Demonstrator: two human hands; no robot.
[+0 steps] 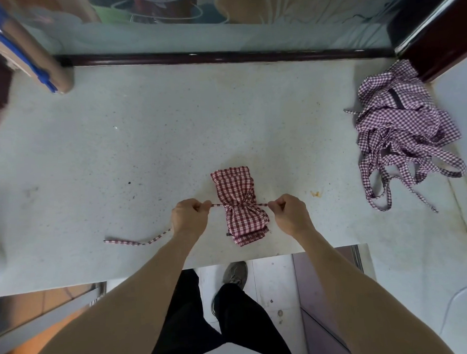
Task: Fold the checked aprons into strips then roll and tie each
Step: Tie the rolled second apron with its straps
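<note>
Left hand (189,215) and right hand (289,213): each pinching a tie strap (217,205); rolled red checked apron (240,205) lies between them on tabletop (117,145).

A brown cardboard roll (35,56) with blue tape lies at the speckled counter's (144,143) far-left corner.

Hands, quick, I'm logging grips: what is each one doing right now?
Left hand: grips one apron tie, pulling it outward.
Right hand: pinches the other tie end beside the red checked bundle.
</note>
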